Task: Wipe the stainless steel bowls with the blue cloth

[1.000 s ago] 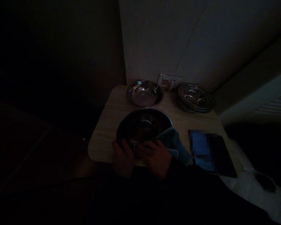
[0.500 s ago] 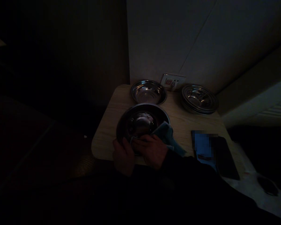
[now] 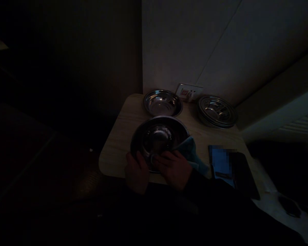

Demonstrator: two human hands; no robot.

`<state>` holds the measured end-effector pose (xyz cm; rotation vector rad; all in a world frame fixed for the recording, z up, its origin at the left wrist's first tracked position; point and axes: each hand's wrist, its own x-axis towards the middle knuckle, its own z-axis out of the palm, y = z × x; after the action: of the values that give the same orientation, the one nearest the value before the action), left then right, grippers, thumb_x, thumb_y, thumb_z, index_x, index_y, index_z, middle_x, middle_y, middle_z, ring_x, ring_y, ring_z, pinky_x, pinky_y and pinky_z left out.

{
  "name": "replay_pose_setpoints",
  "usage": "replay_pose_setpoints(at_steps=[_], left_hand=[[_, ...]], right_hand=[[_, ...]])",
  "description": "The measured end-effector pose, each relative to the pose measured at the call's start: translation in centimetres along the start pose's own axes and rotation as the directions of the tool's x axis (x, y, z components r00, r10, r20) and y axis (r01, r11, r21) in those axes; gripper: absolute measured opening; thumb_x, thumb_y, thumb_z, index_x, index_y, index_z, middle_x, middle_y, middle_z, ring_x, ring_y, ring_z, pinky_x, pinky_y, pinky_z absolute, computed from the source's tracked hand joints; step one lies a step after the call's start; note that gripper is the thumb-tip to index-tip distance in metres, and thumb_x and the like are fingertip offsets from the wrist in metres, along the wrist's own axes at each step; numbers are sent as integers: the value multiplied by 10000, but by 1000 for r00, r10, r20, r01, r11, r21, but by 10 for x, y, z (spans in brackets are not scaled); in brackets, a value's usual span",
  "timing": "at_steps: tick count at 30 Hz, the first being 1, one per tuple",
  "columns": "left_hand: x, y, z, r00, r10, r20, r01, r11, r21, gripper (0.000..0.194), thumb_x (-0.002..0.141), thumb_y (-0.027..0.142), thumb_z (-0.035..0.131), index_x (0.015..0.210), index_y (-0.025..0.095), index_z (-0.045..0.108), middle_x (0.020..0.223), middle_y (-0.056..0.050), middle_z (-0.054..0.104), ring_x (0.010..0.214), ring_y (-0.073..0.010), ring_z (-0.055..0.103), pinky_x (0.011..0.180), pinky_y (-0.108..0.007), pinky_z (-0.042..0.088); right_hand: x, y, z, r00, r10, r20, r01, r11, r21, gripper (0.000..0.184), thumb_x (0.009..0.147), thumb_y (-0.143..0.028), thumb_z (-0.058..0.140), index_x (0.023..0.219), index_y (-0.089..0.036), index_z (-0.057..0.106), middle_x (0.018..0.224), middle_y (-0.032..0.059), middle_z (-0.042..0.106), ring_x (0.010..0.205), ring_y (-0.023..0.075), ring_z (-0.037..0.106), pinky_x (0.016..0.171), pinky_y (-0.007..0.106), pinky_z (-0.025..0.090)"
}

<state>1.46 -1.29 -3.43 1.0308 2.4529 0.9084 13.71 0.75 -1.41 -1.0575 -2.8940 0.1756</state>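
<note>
A wide metal basin (image 3: 138, 140) stands near the front edge of a small wooden table. My left hand (image 3: 137, 174) grips its near-left rim, thumb and fingers closed over the edge. Inside the near side of the basin, my right hand (image 3: 175, 169) presses a blue cloth (image 3: 192, 152) against the metal, fingers bent around the cloth. Part of the cloth hangs over the right rim onto the table. A round, shiny shape fills the basin's middle; in this dim light I cannot tell whether it is the bottom or another bowl.
Behind the basin sits a shallow metal bowl (image 3: 163, 104). A stack of several metal bowls (image 3: 217, 111) stands at the back right, by a wall socket (image 3: 188, 92). A phone with a lit screen (image 3: 222, 164) lies on the right of the wooden table (image 3: 113, 150).
My right hand with the cloth moves slightly left and up along the basin's inside, then back right and down. The left hand keeps its grip. The view shifts a little.
</note>
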Motion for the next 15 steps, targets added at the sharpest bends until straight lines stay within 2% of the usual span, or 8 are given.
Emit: replay_pose_setpoints(at_steps=[3, 8, 11, 15], left_hand=[[2, -1, 1, 1000, -1, 9, 1, 1000, 11, 166, 840, 321, 390, 822, 176, 468, 552, 12, 435, 455, -128, 426, 431, -230, 232], [4, -5, 4, 998, 69, -13, -69, 998, -7, 175, 843, 325, 383, 791, 180, 466, 554, 5, 452, 477, -136, 454, 438, -230, 246], [4, -5, 4, 999, 47, -20, -47, 999, -6, 169, 838, 320, 389, 791, 179, 469, 548, 8, 446, 475, -137, 450, 433, -229, 240], [3, -4, 4, 999, 35, -21, -36, 999, -11, 165, 840, 319, 385, 801, 183, 469, 551, 13, 434, 463, -130, 430, 438, -233, 228]], right_hand=[[2, 1, 3, 997, -49, -57, 48, 999, -21, 280, 904, -174, 384, 1150, -194, 515, 1221, 33, 553, 1060, 202, 435, 780, 378, 333], [2, 3, 7, 996, -72, -49, 69, 996, -60, 259, 902, -166, 395, 1122, -183, 529, 1181, 39, 581, 1021, 200, 461, 766, 379, 341], [4, 3, 8, 992, -90, -91, 85, 995, -57, 265, 908, -172, 382, 1133, -169, 521, 1210, 40, 562, 1062, 202, 440, 785, 381, 341], [3, 3, 7, 995, -83, -57, 80, 995, -54, 237, 899, -177, 406, 1089, -173, 547, 1150, 42, 599, 1000, 201, 473, 766, 380, 347]])
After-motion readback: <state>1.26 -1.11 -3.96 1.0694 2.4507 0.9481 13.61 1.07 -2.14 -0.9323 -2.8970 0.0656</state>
